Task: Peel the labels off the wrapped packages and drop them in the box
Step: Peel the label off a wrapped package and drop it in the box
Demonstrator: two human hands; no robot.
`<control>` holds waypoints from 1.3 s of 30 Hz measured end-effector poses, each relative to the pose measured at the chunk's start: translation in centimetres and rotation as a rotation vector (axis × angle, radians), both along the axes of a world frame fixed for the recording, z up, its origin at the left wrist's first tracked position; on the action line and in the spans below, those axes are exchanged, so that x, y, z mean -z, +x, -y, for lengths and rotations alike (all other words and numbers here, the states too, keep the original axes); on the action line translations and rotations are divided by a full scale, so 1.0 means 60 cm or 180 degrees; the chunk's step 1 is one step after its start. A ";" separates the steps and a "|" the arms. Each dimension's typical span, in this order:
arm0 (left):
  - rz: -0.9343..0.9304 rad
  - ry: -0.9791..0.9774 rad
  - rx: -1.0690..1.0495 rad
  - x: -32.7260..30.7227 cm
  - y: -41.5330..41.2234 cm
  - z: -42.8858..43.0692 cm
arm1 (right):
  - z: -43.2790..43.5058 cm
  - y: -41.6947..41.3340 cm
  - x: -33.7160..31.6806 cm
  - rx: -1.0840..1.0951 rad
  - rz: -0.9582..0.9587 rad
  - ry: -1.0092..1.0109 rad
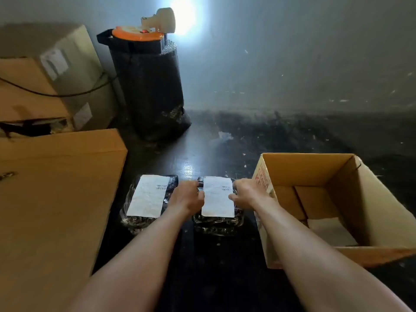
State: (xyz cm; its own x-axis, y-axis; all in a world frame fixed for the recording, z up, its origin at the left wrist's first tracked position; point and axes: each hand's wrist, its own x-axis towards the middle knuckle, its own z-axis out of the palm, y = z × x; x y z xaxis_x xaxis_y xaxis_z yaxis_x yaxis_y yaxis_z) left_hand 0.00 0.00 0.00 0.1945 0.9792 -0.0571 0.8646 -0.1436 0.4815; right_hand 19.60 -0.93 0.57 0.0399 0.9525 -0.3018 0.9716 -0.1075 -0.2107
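Two dark, plastic-wrapped packages lie side by side on the dark floor. The left package [132, 216] carries a white label [148, 195]. The right package [219, 224] carries its own white label [218, 197]. My left hand [186, 197] grips the left edge of the right package beside that label. My right hand [247, 193] pinches the label's right edge with its thumb. An open cardboard box [373, 212] stands at the right, with a pale sheet [328, 230] on its bottom.
A large closed cardboard box [51, 199] fills the left foreground, with more boxes [56, 75] stacked behind it. A tall dark roll of wrap [150, 86] topped by an orange reel stands by the wall. A bright lamp glares off the wall.
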 end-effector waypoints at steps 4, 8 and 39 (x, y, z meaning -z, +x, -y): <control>0.0430 -0.0158 -0.0508 0.042 0.013 0.004 | -0.013 -0.010 0.017 0.0013 -0.0094 0.0082; 0.0773 -0.0167 -0.0806 0.072 0.019 0.005 | -0.025 -0.013 0.044 0.0101 -0.0142 0.0293; 0.2342 -0.1364 -0.0818 0.127 -0.010 0.003 | -0.107 -0.046 0.073 0.0559 -0.0947 0.0921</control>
State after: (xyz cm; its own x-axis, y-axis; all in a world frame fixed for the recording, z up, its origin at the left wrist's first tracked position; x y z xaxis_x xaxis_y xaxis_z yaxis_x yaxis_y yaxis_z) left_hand -0.61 -0.16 -7.64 0.1036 0.9208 -0.3759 0.2958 0.3323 0.8956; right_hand 16.83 5.49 -3.80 0.1604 0.9859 -0.0468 0.8364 -0.1610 -0.5239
